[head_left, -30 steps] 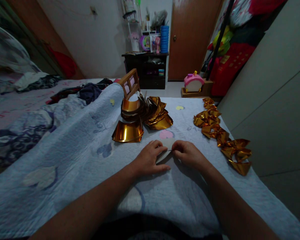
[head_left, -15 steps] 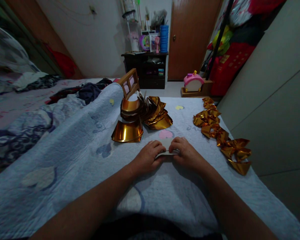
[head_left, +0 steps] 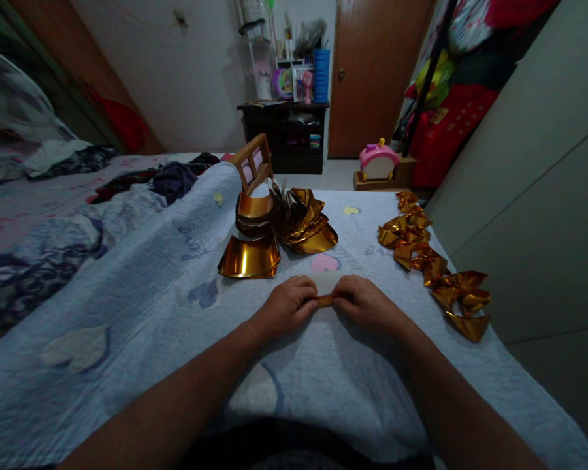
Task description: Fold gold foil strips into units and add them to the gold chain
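Between my hands is a sheet of foil paper (head_left: pixel 326 282), pale on the upper face, with a narrow gold strip folded over along its near edge. My left hand (head_left: pixel 290 304) pinches the left end of that fold, fingers curled and thumb below. My right hand (head_left: pixel 360 301) grips the right end the same way. Just beyond, stacks of curved gold foil sheets (head_left: pixel 249 256) lie fanned out on the bedspread (head_left: pixel 186 352). Along the right edge runs a row of folded gold foil pieces (head_left: pixel 436 267). My fingers hide the sheet's ends.
A small wooden rail (head_left: pixel 255 163) stands behind the foil stacks. Past the far edge are a pink toy (head_left: pixel 379 162), a dark cabinet (head_left: pixel 284 137) and a brown door (head_left: pixel 377 78). Crumpled bedding (head_left: pixel 53 254) lies left; a pale panel (head_left: pixel 534 163) borders the right.
The near edge of the sheet has been turned over, so a gold strip now shows between my fingers. Both hands stay in nearly the same place.
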Motion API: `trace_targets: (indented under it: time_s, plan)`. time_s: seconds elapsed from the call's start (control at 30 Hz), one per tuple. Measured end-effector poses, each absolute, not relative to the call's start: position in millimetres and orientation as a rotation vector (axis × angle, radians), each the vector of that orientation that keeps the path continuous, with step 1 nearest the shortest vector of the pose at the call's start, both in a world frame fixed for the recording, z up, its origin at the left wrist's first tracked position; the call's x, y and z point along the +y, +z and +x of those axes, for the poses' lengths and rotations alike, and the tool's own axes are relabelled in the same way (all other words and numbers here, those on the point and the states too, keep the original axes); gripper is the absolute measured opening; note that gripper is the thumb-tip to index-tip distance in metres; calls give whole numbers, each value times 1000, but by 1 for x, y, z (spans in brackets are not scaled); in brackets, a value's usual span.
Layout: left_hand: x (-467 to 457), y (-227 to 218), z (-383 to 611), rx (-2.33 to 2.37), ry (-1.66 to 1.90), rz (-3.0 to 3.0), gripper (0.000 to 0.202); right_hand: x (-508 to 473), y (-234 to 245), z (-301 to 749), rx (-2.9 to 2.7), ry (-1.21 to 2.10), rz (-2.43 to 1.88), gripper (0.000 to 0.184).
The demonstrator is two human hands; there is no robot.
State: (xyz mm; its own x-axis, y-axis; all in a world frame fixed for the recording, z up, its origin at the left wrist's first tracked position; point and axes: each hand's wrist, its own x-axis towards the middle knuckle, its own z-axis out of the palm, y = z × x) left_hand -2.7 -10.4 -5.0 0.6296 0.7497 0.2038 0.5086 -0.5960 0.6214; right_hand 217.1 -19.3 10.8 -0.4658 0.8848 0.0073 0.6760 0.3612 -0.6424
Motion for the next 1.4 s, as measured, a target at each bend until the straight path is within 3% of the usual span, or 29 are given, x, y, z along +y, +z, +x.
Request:
trace_targets:
  time_s: [0.33, 0.93, 1.4]
  plan:
    - [-9, -6, 0, 1051, 617, 2316, 7, -19, 8, 215, -2100, 855, -1446, 15]
    - [-10, -3, 1, 1042, 598, 2306, 4, -15, -4, 216, -2146, 671, -1490, 13]
    - [-12, -5, -3, 1080, 596, 2317, 7, -16, -2, 220, -2216, 720, -1439, 14]
